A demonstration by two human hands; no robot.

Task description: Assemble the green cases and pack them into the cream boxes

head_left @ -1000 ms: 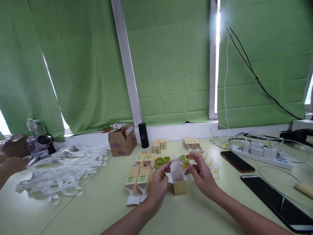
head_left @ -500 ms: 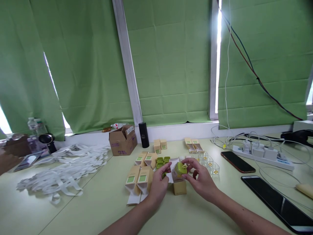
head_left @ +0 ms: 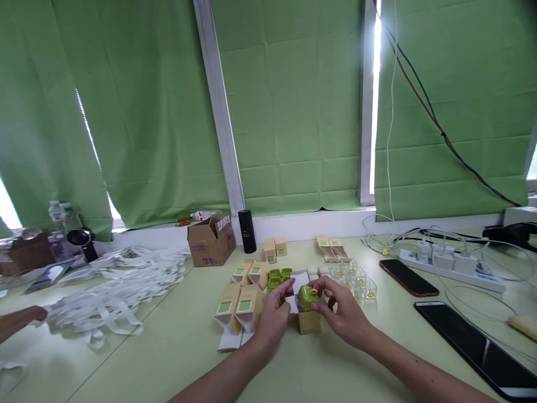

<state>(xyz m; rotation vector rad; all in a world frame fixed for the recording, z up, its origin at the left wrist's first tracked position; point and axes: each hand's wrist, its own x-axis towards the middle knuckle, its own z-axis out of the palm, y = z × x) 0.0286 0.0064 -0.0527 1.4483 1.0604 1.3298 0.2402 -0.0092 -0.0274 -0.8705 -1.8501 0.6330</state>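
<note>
A small green object (head_left: 308,296) with a pale knot or loop on top sits at the mouth of an open kraft box (head_left: 309,323). The fingers of my right hand (head_left: 342,308) pinch it from the right. My left hand (head_left: 274,313) is at the box's left side, thumb and forefinger closed on its edge or white flap (head_left: 299,280). Behind my left hand stand several green pieces (head_left: 274,274). Opened kraft boxes with green labels (head_left: 244,305) lie to the left. Clear cups with yellow centres (head_left: 359,281) stand beyond my right hand, near small white pieces (head_left: 318,271).
A pile of white straps (head_left: 113,296) covers the left side, with another person's hand (head_left: 36,313) at it. Behind are a cardboard box (head_left: 210,242) and a black cylinder (head_left: 247,232). Phones (head_left: 409,277) and a power strip (head_left: 451,268) lie right.
The green object has turned and sits slightly lower at the box, my right hand moving with it. At the far left, the other person's hand has come down to the white straps.
</note>
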